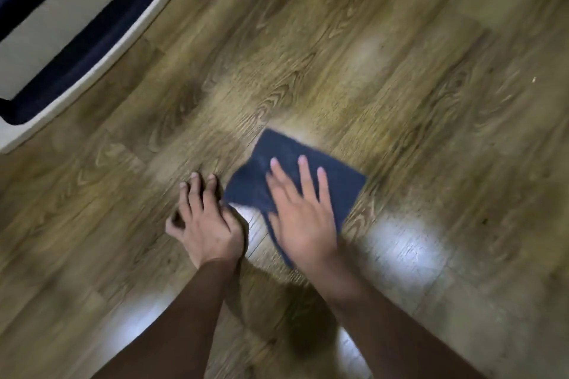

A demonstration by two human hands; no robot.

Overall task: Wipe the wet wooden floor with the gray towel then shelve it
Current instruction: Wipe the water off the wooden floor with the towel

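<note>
Two bare forearms are seen entering from the lower edge of the head view, each ending in a bare hand. No sleeve, cuff or glove is worn on either arm as far as the frame reaches. The left hand [204,221] is shown unadorned, with short, pale fingernails visible at the fingertips. The right hand [303,209] is likewise uncovered, its nails short and pale; its outline is softened by motion blur. Both wrists are left bare.
</note>
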